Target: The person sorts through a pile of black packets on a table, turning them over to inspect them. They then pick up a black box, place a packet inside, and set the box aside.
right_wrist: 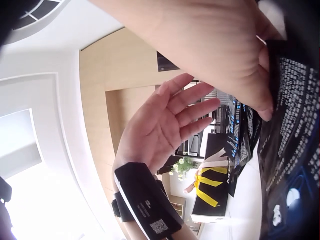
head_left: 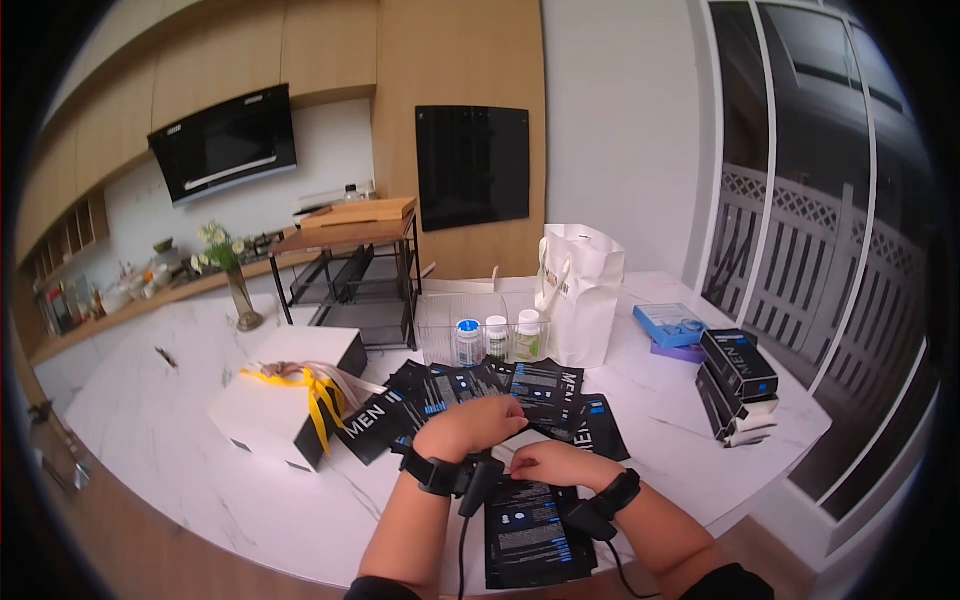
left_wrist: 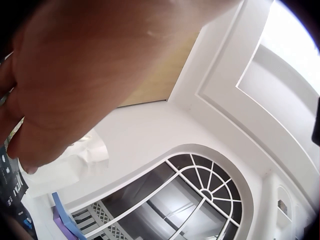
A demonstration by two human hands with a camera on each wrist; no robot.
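Black printed packets (head_left: 530,535) lie in a stack at the table's near edge, and more black packets (head_left: 545,390) are spread out farther back. My right hand (head_left: 565,464) is over the top end of the near stack; in the right wrist view this hand (right_wrist: 215,45) holds the edge of a black packet (right_wrist: 295,115), its thumb against it. My left hand (head_left: 475,425) hovers beside it above the spread packets. Seen in the right wrist view, the left hand (right_wrist: 172,115) has extended, spread fingers and an empty palm.
A white box (head_left: 270,410) with yellow ribbon stands left. Behind the packets are a clear bin (head_left: 435,330) with several bottles, a white paper bag (head_left: 580,300) and a black rack (head_left: 385,325). Blue (head_left: 668,324) and black boxes (head_left: 738,365) sit right.
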